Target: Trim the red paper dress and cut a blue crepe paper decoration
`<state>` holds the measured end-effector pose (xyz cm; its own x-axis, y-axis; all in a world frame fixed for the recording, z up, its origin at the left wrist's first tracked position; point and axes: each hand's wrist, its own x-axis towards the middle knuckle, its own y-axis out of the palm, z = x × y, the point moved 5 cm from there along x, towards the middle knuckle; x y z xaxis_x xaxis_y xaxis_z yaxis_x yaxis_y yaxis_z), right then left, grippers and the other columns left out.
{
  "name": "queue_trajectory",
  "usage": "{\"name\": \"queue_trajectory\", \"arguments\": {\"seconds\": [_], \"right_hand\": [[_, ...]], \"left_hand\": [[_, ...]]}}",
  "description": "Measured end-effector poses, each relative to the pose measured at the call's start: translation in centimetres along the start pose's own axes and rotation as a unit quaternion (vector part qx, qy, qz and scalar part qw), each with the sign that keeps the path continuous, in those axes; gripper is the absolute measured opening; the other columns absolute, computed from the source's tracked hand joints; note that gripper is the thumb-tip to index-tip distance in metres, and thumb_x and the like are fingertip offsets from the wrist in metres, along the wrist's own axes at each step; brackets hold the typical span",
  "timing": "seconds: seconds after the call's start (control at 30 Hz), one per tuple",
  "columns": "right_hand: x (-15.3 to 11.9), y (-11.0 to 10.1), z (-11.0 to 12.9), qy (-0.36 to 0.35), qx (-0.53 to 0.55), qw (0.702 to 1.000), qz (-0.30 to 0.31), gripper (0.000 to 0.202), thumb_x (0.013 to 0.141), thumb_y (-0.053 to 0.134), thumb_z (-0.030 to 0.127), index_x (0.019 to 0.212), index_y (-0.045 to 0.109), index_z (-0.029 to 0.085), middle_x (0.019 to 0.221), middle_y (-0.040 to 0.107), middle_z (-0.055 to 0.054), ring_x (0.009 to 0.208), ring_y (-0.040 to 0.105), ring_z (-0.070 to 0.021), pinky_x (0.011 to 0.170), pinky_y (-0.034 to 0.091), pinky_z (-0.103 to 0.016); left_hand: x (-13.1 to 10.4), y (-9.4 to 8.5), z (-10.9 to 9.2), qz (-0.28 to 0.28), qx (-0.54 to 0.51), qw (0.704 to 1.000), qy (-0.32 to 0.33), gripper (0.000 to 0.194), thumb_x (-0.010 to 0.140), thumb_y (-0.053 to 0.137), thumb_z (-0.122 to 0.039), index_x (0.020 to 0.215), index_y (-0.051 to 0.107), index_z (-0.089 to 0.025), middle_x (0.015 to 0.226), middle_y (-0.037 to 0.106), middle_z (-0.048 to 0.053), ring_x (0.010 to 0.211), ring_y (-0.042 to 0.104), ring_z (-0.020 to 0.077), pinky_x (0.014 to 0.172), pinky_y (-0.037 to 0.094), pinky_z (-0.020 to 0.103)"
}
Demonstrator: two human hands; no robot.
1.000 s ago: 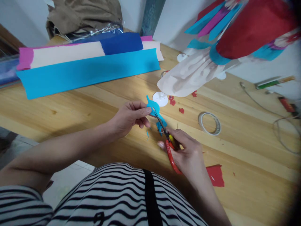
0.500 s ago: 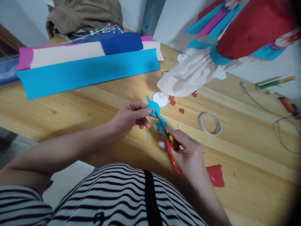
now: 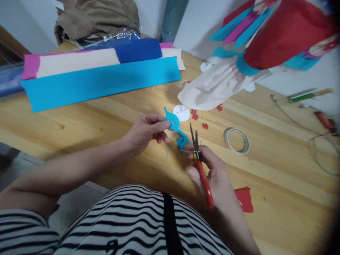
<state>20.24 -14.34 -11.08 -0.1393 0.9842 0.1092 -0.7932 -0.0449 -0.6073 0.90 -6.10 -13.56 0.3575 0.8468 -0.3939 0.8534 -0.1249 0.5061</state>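
Observation:
Between thumb and fingers, my left hand (image 3: pixel 150 132) pinches a small cut piece of blue paper (image 3: pixel 173 122) with slits in it. My right hand (image 3: pixel 209 168) holds scissors (image 3: pixel 196 147) with red and yellow handles. Their blades are slightly apart and point away from me, to the right of the blue piece and not touching it. Just left of the scissors lies a crumpled blue scrap (image 3: pixel 182 142), and a thin blue sliver (image 3: pixel 166 153) rests on the wood below my left fingers.
Behind my hands lie blue, white, pink and dark blue paper sheets (image 3: pixel 106 83). A white disc (image 3: pixel 181 112), small red cut-outs (image 3: pixel 194 117), a tape roll (image 3: pixel 237 140) and a red scrap (image 3: pixel 244 200) are on the table (image 3: pixel 79 124). A red-and-white paper figure (image 3: pixel 276 42) stands at the back right.
The scissors have come away from the blue paper, moving right and turning more upright. My left hand keeps its pinch on the piece, almost unmoved.

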Motion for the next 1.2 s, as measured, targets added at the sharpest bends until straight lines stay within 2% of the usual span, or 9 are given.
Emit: {"name": "queue_trajectory", "arguments": {"seconds": [0.13, 0.5, 0.67, 0.93, 1.1, 1.2], "right_hand": [[0.15, 0.17, 0.39, -0.007, -0.052, 0.999, 0.006, 0.024, 0.093, 0.075, 0.046, 0.090, 0.072, 0.022, 0.063, 0.061, 0.002, 0.049, 0.050, -0.0152, 0.046, 0.041, -0.029], [0.44, 0.50, 0.66, -0.039, -0.085, 0.996, 0.014, 0.027, 0.096, 0.073, 0.048, 0.090, 0.073, 0.023, 0.067, 0.069, -0.002, 0.047, 0.054, -0.0163, 0.043, 0.043, -0.031], [0.67, 0.39, 1.01, -0.041, -0.083, 0.996, 0.005, 0.030, 0.096, 0.071, 0.051, 0.092, 0.073, 0.022, 0.068, 0.069, -0.002, 0.048, 0.055, -0.0165, 0.043, 0.045, -0.032], [0.70, 0.40, 1.04, -0.048, -0.087, 0.995, 0.007, 0.026, 0.097, 0.072, 0.046, 0.091, 0.073, 0.021, 0.066, 0.067, -0.002, 0.051, 0.058, -0.0170, 0.046, 0.048, -0.031], [0.65, 0.37, 1.00, -0.067, -0.092, 0.994, -0.005, 0.024, 0.097, 0.071, 0.042, 0.093, 0.074, 0.019, 0.068, 0.068, -0.001, 0.051, 0.056, -0.0153, 0.046, 0.048, -0.029], [0.52, 0.49, 0.62, -0.053, -0.082, 0.995, 0.000, 0.022, 0.096, 0.072, 0.042, 0.094, 0.075, 0.020, 0.069, 0.069, -0.002, 0.051, 0.055, -0.0155, 0.046, 0.046, -0.030]], "left_hand": [[0.04, -0.07, 0.01, -0.012, -0.004, 1.000, 0.003, 0.022, 0.076, 0.085, -0.023, 0.068, 0.066, -0.015, 0.059, 0.068, -0.002, 0.048, 0.065, 0.0090, 0.045, 0.040, 0.017], [-0.14, 0.17, -0.10, 0.012, 0.023, 1.000, 0.014, 0.023, 0.075, 0.086, -0.027, 0.070, 0.066, -0.016, 0.058, 0.068, -0.002, 0.050, 0.064, 0.0086, 0.047, 0.041, 0.017], [-0.05, 0.15, 0.02, 0.013, 0.072, 0.997, 0.020, 0.024, 0.076, 0.083, -0.029, 0.068, 0.065, -0.016, 0.056, 0.067, -0.002, 0.050, 0.064, 0.0082, 0.048, 0.042, 0.017], [-0.24, 0.28, -0.09, 0.031, 0.090, 0.995, 0.041, 0.020, 0.075, 0.082, -0.029, 0.068, 0.068, -0.015, 0.056, 0.070, 0.000, 0.049, 0.062, 0.0080, 0.050, 0.043, 0.018], [-0.27, 0.27, -0.13, 0.024, 0.098, 0.994, 0.035, 0.019, 0.074, 0.081, -0.029, 0.068, 0.069, -0.016, 0.056, 0.070, 0.000, 0.049, 0.062, 0.0085, 0.050, 0.043, 0.019], [-0.26, 0.24, -0.15, 0.019, 0.099, 0.994, 0.032, 0.019, 0.074, 0.081, -0.029, 0.067, 0.069, -0.016, 0.056, 0.070, 0.001, 0.049, 0.062, 0.0087, 0.050, 0.042, 0.019]]}}
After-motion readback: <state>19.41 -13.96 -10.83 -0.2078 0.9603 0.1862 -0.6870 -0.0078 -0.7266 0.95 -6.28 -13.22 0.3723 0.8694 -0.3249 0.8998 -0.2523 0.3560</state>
